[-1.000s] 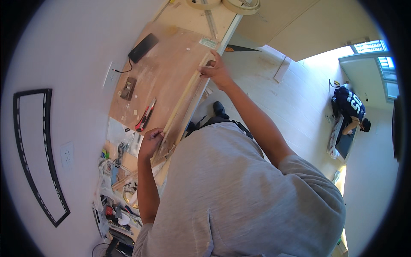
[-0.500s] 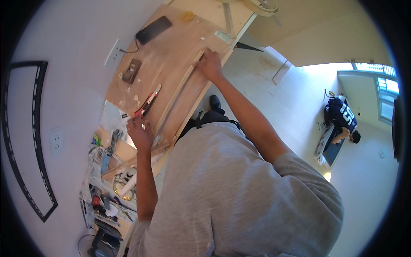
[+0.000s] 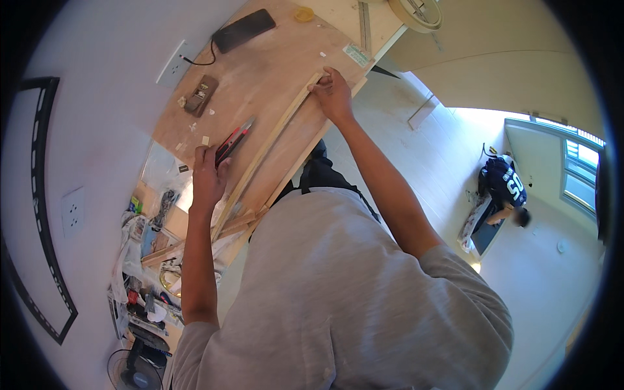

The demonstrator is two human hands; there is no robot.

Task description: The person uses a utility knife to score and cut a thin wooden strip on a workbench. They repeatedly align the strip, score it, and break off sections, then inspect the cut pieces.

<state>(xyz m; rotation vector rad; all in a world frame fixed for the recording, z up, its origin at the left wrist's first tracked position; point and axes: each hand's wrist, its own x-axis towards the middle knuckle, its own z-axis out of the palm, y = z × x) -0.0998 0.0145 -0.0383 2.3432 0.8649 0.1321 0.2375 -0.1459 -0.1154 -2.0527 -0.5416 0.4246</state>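
My feed: left arm reaches forward, left hand point(image 3: 209, 175) curled around a red utility knife point(image 3: 234, 141), tip away. Right arm extended, right hand point(image 3: 333, 97) pinching the wooden strip point(image 3: 270, 144) at its far end. Strip lies slantwise on plywood board point(image 3: 260, 78); some board surface separates it from the right edge.

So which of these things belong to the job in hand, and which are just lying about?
Seemingly in use:
red-and-black utility knife, held by the left hand
pale wooden strip, its far end at the fingers of the right hand
wooden board, under the strip

Apparently just lying about:
black slab-shaped device on a cable
small hand plane
yellow lump
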